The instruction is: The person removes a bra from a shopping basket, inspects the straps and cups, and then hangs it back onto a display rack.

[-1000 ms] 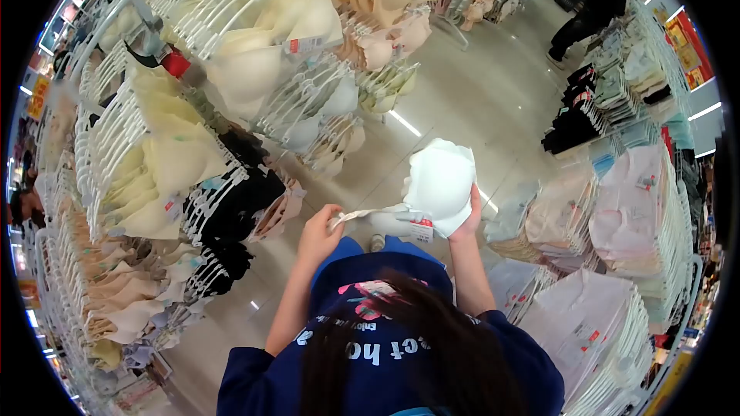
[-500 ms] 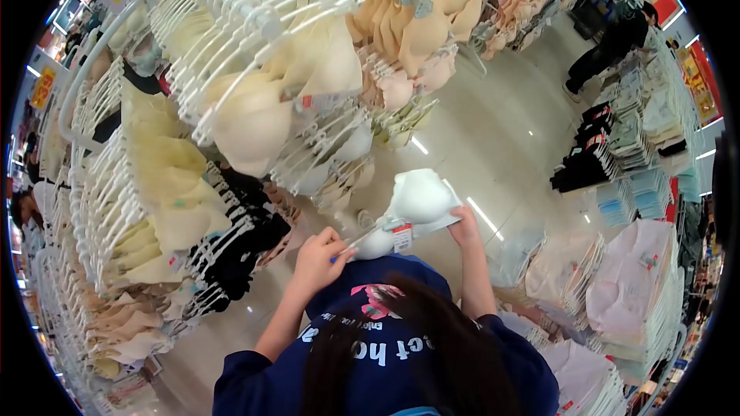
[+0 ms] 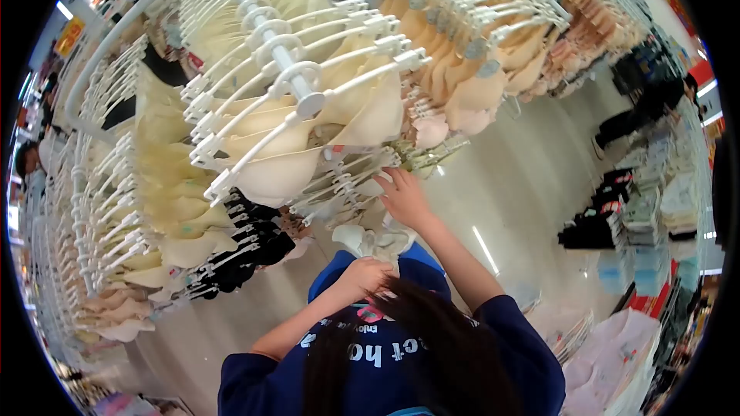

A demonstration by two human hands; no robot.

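Observation:
Close to the chest, my left hand (image 3: 365, 276) is closed around part of a white bra (image 3: 351, 239). The cups hang beyond the knuckles, in front of the dark blue shirt. My right hand (image 3: 404, 196) stretches forward to the lower rack, fingers apart and fingertips at the white hangers (image 3: 362, 173) of several pale bras. Above that row, a rail end (image 3: 310, 105) carries cream bras (image 3: 277, 177) on white hangers.
Black bras (image 3: 250, 243) and yellow bras (image 3: 181, 212) hang at the left. Beige bras (image 3: 478, 92) fill the back. Folded and hung garments (image 3: 647, 216) line the right side, where a person in dark clothes (image 3: 644, 115) stands across the tiled aisle (image 3: 532, 177).
My right hand has let go of the white bra and moved forward to the lower hangers. My left hand has drawn the bra closer to my body. The view has shifted toward the rack.

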